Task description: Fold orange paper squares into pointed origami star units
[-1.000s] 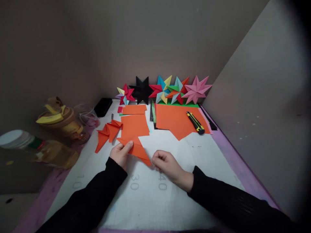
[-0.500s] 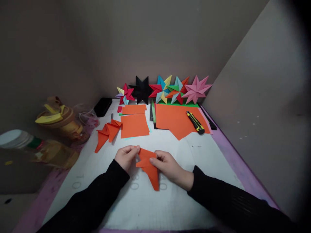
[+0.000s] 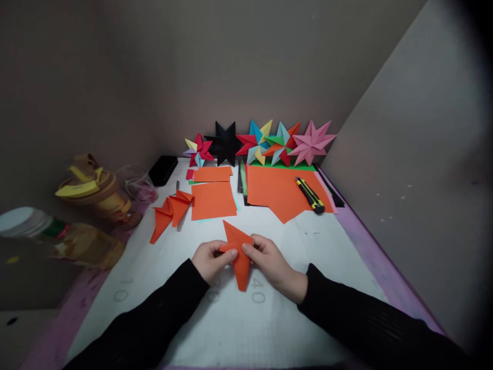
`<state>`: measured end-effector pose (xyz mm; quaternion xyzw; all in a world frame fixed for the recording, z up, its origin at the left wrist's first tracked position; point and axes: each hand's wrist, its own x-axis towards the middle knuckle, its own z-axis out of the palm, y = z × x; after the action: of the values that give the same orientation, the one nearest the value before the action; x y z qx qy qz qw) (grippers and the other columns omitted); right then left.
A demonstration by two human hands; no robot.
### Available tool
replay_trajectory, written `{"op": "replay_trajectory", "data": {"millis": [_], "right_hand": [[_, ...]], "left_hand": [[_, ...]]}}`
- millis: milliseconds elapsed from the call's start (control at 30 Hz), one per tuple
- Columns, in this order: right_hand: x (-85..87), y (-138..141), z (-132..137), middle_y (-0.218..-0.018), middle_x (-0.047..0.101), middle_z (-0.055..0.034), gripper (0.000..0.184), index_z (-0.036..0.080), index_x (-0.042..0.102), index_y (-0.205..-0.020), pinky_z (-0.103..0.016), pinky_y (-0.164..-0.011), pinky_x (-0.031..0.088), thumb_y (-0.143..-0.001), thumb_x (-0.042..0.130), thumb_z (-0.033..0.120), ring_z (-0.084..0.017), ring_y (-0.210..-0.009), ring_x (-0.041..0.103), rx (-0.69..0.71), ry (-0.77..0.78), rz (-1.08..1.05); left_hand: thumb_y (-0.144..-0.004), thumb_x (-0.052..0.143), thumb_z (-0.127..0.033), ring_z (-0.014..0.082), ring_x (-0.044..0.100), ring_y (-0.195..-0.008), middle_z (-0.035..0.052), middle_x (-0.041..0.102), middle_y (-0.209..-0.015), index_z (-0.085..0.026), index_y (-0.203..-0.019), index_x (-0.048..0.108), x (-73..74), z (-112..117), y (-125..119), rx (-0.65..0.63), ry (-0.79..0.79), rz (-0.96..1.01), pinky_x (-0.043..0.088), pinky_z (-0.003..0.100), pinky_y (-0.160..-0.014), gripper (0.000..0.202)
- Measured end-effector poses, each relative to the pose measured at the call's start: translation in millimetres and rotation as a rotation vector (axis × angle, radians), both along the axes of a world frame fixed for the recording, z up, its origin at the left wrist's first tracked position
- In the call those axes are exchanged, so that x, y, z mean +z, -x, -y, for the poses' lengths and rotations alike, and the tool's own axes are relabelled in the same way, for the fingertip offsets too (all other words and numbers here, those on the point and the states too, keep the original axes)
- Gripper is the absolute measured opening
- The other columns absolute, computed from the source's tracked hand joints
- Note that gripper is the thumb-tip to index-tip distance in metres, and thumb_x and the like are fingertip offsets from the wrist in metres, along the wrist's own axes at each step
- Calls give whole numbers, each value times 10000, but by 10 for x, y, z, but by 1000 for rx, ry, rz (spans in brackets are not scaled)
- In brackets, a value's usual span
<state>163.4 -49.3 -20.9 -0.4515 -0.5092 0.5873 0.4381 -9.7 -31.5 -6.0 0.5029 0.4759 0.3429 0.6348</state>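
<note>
An orange folded paper piece [image 3: 239,241] is held between both hands over the middle of the white mat [image 3: 246,331]. One pointed tip stands up away from me and a longer tapered end hangs toward me. My left hand [image 3: 211,261] pinches its left side, thumb on top. On the right edge, my right hand [image 3: 268,257] grips it between thumb and curled fingers. Two more orange folded pieces [image 3: 180,205] lie joined or overlapping beyond my left hand. A stack of orange paper squares [image 3: 214,201] sits to their right.
Paper stars, among them a black one [image 3: 225,144] and a pink one [image 3: 311,143], lean on the back wall. A yellow-black utility knife [image 3: 310,195] rests on orange sheets [image 3: 273,187]. At left are a phone [image 3: 163,170], a lidded cup [image 3: 96,192] and a jar [image 3: 65,236].
My left hand has slid down and right, from the paper's top corner to its left side. A pointed tip now stands up at the top, and the lower end has swung left.
</note>
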Motion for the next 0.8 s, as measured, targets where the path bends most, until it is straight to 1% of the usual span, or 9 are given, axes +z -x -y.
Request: {"op": "replay_trajectory", "data": {"millis": [67, 133, 300, 400, 433, 500, 600, 700, 800], "right_hand": [[3, 5, 0, -595, 441, 43, 308, 180, 462, -656, -227, -515, 321, -794, 585, 425, -93, -536, 387, 7, 12, -14], [11, 9, 1, -612, 470, 34, 276, 175, 501, -682, -229, -524, 333, -783, 598, 413, -99, -551, 410, 29, 30, -25], [42, 10, 3, -603, 479, 32, 235, 170, 529, -665, -230, -523, 336, -762, 609, 368, -101, -548, 405, 34, 65, -16], [40, 9, 2, -599, 469, 37, 232, 170, 515, -656, -228, -523, 326, -766, 608, 353, -96, -543, 393, 9, 66, -35], [35, 11, 1, -595, 461, 41, 233, 171, 513, -661, -226, -518, 318, -770, 608, 354, -93, -537, 384, -6, 61, -42], [20, 16, -4, -576, 436, 50, 248, 174, 502, -666, -222, -500, 298, -777, 606, 370, -87, -516, 357, -47, 45, -46], [-8, 27, -15, -539, 402, 63, 286, 181, 477, -660, -219, -472, 268, -783, 603, 406, -82, -483, 321, -83, 37, -60], [-40, 26, -32, -521, 392, 70, 303, 184, 464, -671, -215, -450, 242, -783, 604, 429, -76, -459, 299, -112, 56, -114], [-63, 6, -61, -512, 391, 72, 307, 183, 465, -690, -214, -437, 221, -786, 604, 439, -73, -446, 290, -163, 69, -151]], "left_hand": [[-648, 697, -434, 144, 547, -569, 40, 647, -593, -124, -606, 662, 17, 31, -21, -23, -32, -66, 421, 254, -589, 314], [-681, 653, -449, 136, 518, -535, 23, 622, -549, -133, -581, 652, 30, 43, -23, -24, -54, -109, 406, 251, -567, 331], [-715, 566, -541, 101, 391, -456, -26, 460, -426, -161, -426, 502, 38, 18, -2, 42, -88, -175, 330, 230, -488, 482], [-733, 527, -578, 93, 365, -436, -30, 453, -444, -153, -498, 546, 23, 4, 4, 158, -95, -158, 306, 228, -463, 486], [-736, 522, -580, 92, 363, -435, -28, 468, -463, -148, -544, 571, 19, 6, 0, 163, -103, -137, 301, 227, -459, 476], [-717, 551, -565, 96, 382, -456, -19, 504, -508, -143, -616, 597, 15, 26, -16, 74, -119, -99, 308, 228, -468, 436], [-683, 607, -508, 97, 375, -464, -29, 468, -478, -156, -543, 527, 12, 84, -53, -123, -121, -185, 291, 224, -468, 387], [-722, 566, -471, 86, 320, -447, -47, 387, -441, -169, -487, 450, -9, 125, -73, -190, -135, -325, 246, 221, -449, 400], [-722, 562, -451, 85, 295, -465, -54, 355, -456, -165, -500, 464, -32, 124, -67, -204, -158, -357, 228, 218, -448, 375]]}}
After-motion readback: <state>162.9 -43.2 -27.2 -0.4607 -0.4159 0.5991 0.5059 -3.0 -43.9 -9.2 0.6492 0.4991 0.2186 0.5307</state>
